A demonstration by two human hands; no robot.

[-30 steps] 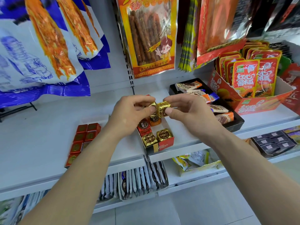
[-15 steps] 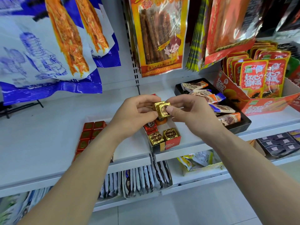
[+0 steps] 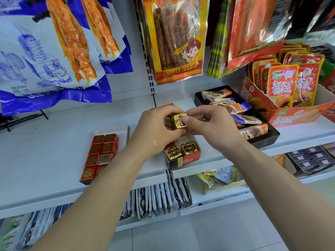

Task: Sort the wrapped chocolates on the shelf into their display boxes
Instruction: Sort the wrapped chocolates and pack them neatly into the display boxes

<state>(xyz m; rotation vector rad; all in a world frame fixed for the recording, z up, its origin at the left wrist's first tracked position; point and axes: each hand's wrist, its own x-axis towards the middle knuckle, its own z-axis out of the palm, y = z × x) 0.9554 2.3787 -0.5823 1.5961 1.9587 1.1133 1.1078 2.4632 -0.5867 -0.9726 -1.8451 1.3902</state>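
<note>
Compared with a second ago, the gold-wrapped chocolate (image 3: pixel 179 121) is held closer between the left hand (image 3: pixel 155 132) and the right hand (image 3: pixel 214 128), both grips closed on it, above the red display box (image 3: pixel 192 158) on the shelf (image 3: pixel 45 151), so placing is judged near.

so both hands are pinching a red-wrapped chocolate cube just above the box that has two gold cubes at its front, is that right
Not quite: the cube is gold-wrapped, not red. The head view shows the left hand and the right hand pinching a gold-wrapped chocolate cube just above the box that has two gold cubes at its front.
</note>
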